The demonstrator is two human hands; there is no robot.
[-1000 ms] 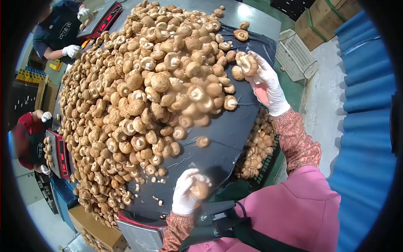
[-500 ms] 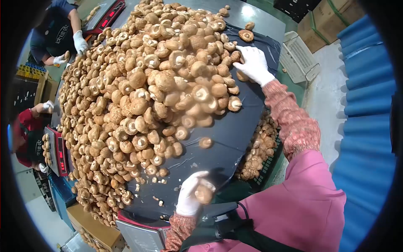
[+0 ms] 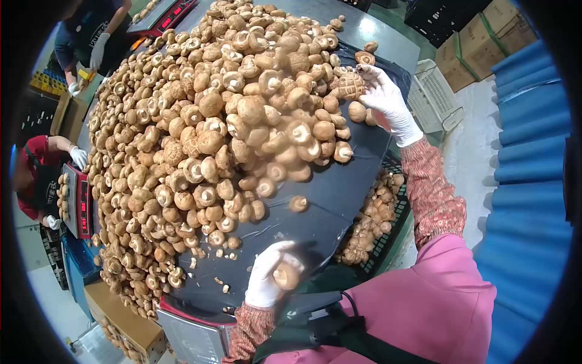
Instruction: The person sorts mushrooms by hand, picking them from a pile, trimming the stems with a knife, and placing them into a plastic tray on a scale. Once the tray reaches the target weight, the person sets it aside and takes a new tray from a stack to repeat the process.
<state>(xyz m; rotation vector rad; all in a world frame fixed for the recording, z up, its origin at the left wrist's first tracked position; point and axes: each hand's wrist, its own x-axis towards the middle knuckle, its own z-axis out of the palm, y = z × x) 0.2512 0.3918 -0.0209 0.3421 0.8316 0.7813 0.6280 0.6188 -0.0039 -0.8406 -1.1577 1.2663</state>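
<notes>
Hundreds of shiitake mushrooms lie heaped on a black plastic sheet spread over the grey bench in front of me. My left hand, in a white glove, has its grip closed round a small mushroom at the near edge of the sheet, just clear of the heap. My right hand, also gloved, is at the far right side of the heap, its grip pinching a cracked-cap mushroom that touches the pile. Below my right sleeve a dark crate holds more mushrooms. On the left, a co-worker's gloved hand is near a red-fronted scale; another gloved hand is at the far corner.
</notes>
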